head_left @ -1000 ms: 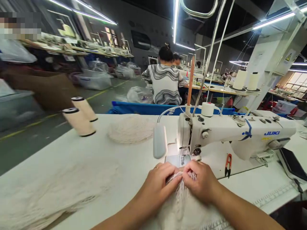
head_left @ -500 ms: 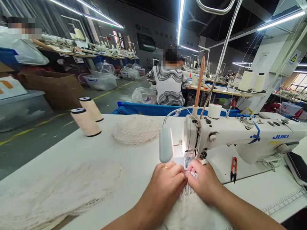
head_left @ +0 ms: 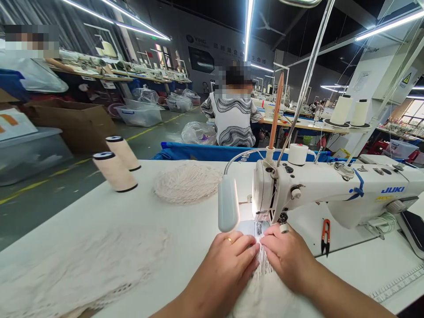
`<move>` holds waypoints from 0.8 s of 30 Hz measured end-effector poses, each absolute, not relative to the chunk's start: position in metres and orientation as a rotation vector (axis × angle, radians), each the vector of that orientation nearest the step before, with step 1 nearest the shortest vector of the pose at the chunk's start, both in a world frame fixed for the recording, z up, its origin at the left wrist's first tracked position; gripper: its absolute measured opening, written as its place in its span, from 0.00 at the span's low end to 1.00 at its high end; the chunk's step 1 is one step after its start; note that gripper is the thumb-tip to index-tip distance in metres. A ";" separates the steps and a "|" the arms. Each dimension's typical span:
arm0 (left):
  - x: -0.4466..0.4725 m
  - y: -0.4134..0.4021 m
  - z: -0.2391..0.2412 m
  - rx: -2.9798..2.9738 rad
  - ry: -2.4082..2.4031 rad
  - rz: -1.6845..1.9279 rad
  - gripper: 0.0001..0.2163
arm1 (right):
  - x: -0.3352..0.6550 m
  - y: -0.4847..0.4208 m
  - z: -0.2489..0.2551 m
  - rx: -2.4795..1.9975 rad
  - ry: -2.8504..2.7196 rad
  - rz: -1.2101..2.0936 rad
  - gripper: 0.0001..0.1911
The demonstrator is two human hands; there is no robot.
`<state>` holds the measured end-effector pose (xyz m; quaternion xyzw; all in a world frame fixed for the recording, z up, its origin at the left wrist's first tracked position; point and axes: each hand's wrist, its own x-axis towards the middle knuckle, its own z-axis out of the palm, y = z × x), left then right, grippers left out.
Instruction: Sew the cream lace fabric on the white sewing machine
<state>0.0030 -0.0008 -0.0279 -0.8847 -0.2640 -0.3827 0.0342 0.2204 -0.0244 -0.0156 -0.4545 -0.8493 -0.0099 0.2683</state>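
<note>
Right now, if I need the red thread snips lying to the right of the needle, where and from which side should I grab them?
Take the thread snips by the red looped handle at the far end, probably coming from above with the right hand. They lie flat on the sewing machine bed, dark blades pointing toward you, so the handle keeps fingers off the tips.

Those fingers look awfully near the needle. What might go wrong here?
Both the left hand and right hand pinch the open-knit cream fabric right at the sewing machine needle, so a fingertip might get pricked. The loose strands could also snag or bunch under the foot.
</note>
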 end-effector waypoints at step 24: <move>0.004 0.000 -0.026 -2.661 -0.856 -1.097 0.13 | 0.217 -0.020 -0.009 -1.404 -2.254 -0.158 0.12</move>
